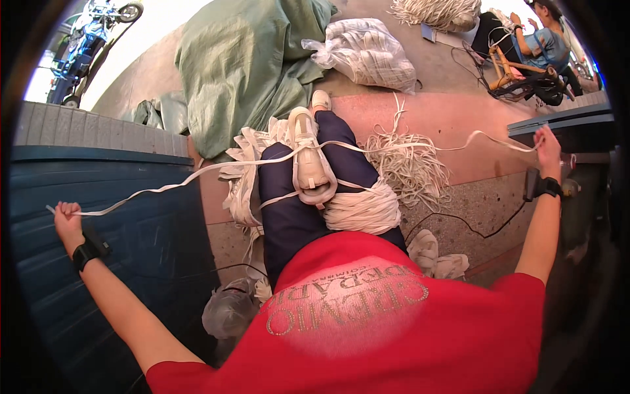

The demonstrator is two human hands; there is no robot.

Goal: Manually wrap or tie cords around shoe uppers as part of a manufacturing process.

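A beige shoe rests on my lap between my thighs, its toe pointing away from me. One long white shoelace crosses the shoe's upper and stretches out to both sides. My left hand, far out at the left, is closed on one end of the lace. Out at the far right, my right hand pinches the other end. A thick bundle of white laces lies on my right thigh, with a thin band across my legs. More pale shoes are heaped beside my left leg, partly hidden.
A loose pile of laces lies on the floor right of my legs. Ahead are a green tarp and a plastic bag. Blue panels flank me. Another person sits at the far right; a motorbike stands far left.
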